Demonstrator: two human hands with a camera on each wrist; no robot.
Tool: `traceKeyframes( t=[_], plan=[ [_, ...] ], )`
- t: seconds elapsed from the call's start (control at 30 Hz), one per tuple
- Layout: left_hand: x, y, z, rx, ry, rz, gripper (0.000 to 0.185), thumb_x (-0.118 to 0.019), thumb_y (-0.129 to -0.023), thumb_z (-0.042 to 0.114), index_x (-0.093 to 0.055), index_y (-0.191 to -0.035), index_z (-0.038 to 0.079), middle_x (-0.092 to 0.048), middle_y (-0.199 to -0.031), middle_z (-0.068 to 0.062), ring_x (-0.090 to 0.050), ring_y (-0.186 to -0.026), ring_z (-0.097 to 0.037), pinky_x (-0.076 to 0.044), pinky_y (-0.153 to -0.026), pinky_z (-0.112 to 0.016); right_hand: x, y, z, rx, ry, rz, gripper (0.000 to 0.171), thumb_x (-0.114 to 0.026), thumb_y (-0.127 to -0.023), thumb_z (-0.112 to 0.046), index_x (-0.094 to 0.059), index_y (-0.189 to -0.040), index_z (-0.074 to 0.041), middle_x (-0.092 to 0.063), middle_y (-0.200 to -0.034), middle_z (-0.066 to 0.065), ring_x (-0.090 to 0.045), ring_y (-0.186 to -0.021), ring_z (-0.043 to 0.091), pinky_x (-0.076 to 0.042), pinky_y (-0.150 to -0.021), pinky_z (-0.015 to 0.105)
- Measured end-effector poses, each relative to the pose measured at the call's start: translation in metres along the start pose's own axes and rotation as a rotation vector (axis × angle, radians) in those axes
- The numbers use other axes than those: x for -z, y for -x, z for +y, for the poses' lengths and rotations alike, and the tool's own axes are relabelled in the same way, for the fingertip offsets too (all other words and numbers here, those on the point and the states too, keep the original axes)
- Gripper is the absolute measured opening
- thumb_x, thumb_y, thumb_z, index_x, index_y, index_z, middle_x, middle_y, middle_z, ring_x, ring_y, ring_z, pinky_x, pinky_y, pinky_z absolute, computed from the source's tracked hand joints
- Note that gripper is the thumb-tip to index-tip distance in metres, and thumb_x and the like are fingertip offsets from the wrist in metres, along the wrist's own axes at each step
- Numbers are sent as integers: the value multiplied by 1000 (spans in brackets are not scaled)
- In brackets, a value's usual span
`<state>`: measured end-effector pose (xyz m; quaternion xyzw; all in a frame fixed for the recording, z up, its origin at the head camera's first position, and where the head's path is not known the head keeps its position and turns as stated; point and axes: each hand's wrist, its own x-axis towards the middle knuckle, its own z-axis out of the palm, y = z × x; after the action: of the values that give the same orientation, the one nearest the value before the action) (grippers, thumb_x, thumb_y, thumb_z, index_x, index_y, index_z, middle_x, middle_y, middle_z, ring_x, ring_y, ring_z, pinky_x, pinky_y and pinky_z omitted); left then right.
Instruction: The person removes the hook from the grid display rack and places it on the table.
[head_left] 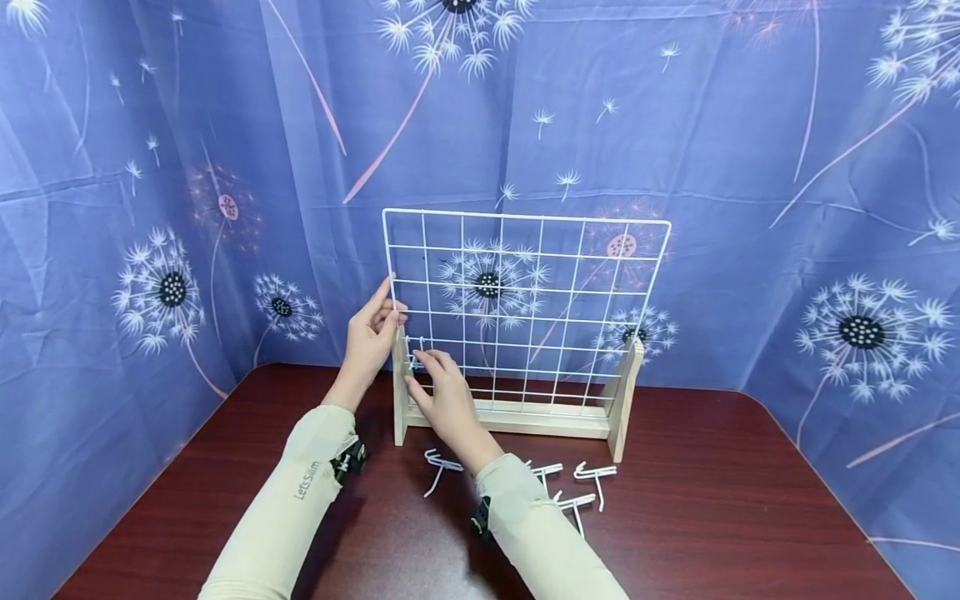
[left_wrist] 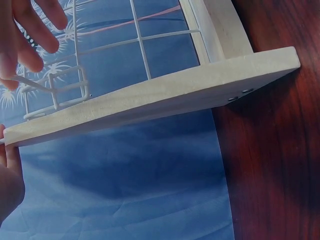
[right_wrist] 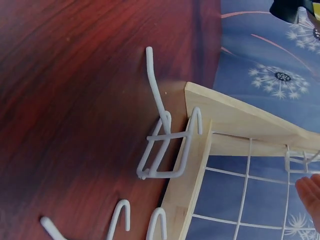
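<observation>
A white wire grid panel (head_left: 517, 317) stands upright in a wooden base (head_left: 510, 421). My left hand (head_left: 369, 342) holds the panel's left edge just above the wooden side post (head_left: 401, 392), thumb in front. A white wire hook (left_wrist: 57, 90) hangs on the grid at the lower left, close beside that post. Around its prong my right hand (head_left: 450, 400) has its fingers spread and loosely bent, with a gap between thumb and index finger. In the left wrist view, the prong's tip meets a fingertip of the right hand (left_wrist: 35, 35); whether it is touched is unclear.
Several loose white hooks lie on the dark red table in front of the base, one hook (head_left: 442, 465) left of the right forearm and another hook (head_left: 596, 475) to its right. Behind the table (head_left: 720, 500) hangs a blue dandelion-print curtain (head_left: 735, 275).
</observation>
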<state>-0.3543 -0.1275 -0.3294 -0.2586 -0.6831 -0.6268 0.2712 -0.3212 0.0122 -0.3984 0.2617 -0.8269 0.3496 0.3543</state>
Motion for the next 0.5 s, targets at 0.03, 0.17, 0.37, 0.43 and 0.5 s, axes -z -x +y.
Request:
traceKeyframes(
  t=[0.03, 0.17, 0.37, 0.43, 0.5],
  plan=[
    [0, 0, 0, -1, 0, 0, 55, -47, -92, -14, -40, -144, 0, -57, -99, -38, -62, -86, -33, -56, -85, -30, -1, 0, 0, 0, -1, 1, 38, -71, -87, -16, -64, -120, 0, -61, -115, 16, -60, -107, 31, -51, -93, 39],
    [0, 0, 1, 6, -1, -5, 55, -47, -93, -14, -40, -145, 1, -58, -100, -38, -61, -88, -40, -56, -86, -32, -5, -2, 0, -9, 1, -5, 36, -71, -87, -15, -65, -120, -1, -60, -115, 16, -61, -106, 30, -52, -92, 38],
    [0, 1, 1, 17, -15, -6, 54, -47, -93, -13, -39, -145, -1, -59, -100, -35, -57, -91, -48, -56, -81, -26, -8, -3, 0, -17, 2, -9, 35, -69, -88, -14, -64, -121, -1, -59, -117, 17, -62, -103, 30, -54, -89, 39],
    [0, 1, 1, 16, -10, -4, 54, -47, -93, -13, -39, -145, 0, -59, -100, -35, -58, -91, -47, -55, -78, -23, -8, -4, 0, -14, -4, -8, 35, -68, -89, -15, -64, -121, -1, -58, -118, 18, -62, -104, 31, -54, -89, 39],
    [0, 1, 1, 10, -1, 1, 54, -47, -93, -13, -40, -144, 0, -59, -99, -35, -60, -89, -43, -56, -77, -23, -8, -5, -1, -10, -10, -6, 35, -67, -90, -15, -64, -122, 0, -58, -119, 19, -62, -105, 31, -54, -89, 39]
  ],
)
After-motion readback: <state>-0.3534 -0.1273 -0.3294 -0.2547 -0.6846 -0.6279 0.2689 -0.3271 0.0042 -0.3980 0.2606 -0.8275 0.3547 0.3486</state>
